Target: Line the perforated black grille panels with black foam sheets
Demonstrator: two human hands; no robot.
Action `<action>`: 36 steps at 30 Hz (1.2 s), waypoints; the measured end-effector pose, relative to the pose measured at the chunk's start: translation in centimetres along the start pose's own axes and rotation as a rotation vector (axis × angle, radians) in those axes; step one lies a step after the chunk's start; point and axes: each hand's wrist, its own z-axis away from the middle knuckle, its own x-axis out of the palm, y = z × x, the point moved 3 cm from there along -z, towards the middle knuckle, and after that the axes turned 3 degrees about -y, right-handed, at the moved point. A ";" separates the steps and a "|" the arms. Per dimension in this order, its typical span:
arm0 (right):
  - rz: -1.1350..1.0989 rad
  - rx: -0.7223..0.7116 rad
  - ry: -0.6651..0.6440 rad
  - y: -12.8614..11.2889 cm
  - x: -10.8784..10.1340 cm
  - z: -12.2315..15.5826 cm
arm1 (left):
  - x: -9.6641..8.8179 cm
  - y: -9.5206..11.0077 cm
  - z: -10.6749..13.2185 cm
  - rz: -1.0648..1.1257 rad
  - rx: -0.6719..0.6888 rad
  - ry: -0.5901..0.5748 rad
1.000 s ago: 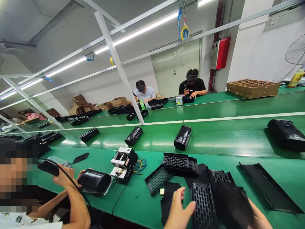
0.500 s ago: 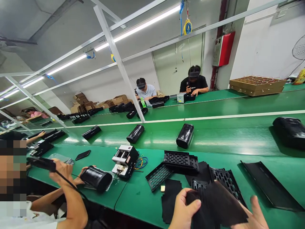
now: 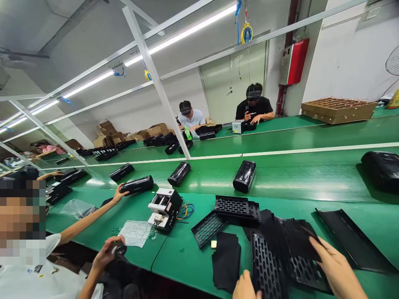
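Note:
My left hand [image 3: 246,288] sits at the bottom edge of the view, against the lower end of a black perforated plastic grille [image 3: 264,265]. My right hand [image 3: 338,265] rests with its fingertips on a black fabric sheet [image 3: 299,238], which lies over a second perforated grille [image 3: 307,274]. Neither hand visibly lifts anything. Another black sheet [image 3: 226,261] lies flat to the left of my left hand. A long flat black panel [image 3: 352,238] lies beyond my right hand.
Further grilles [image 3: 237,211] lie on the green bench. A co-worker's hand [image 3: 118,193] touches a black cylinder [image 3: 136,185] on the belt, near a white electronic unit [image 3: 164,209] with coloured wires. Several black cylinders stand along the green belt [image 3: 296,176] behind.
The black fabric sheet has gone from my hands' grip in the air to lying on the grille. The co-worker has moved a black cylinder from the bench onto the belt.

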 end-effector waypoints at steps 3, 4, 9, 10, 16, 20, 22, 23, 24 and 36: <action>0.138 -0.177 -0.128 -0.5 2.3 0.7 | 0.2 0.2 -0.2 -0.115 0.008 0.007; 0.170 -0.201 -0.153 -0.3 2.9 1.0 | 0.3 0.2 -0.3 -0.175 0.010 0.010; 0.199 -0.188 -0.230 1.4 3.4 0.8 | 0.9 0.0 -1.2 -0.447 -0.032 0.032; 0.202 -0.181 -0.244 1.6 3.2 0.4 | 1.0 0.0 -1.4 -0.538 -0.063 0.044; 0.215 -0.113 -0.119 1.7 -0.2 -2.3 | -1.7 2.2 -1.3 -0.701 -0.034 0.131; 0.271 -0.108 -0.077 1.0 -1.5 -3.4 | -5.6 6.1 0.1 -0.579 0.177 0.182; 0.315 -0.135 -0.099 0.3 -1.0 -3.4 | -6.6 8.0 1.0 -0.529 0.246 0.208; 0.341 -0.161 -0.117 -0.1 -0.5 -3.1 | -6.7 8.8 1.3 -0.513 0.271 0.219; 0.374 -0.191 -0.133 -0.6 0.3 -2.5 | -6.5 9.3 1.5 -0.500 0.295 0.228; 0.957 -0.420 -0.847 -6.7 9.9 11.6 | -2.9 9.7 1.2 -0.072 0.497 0.226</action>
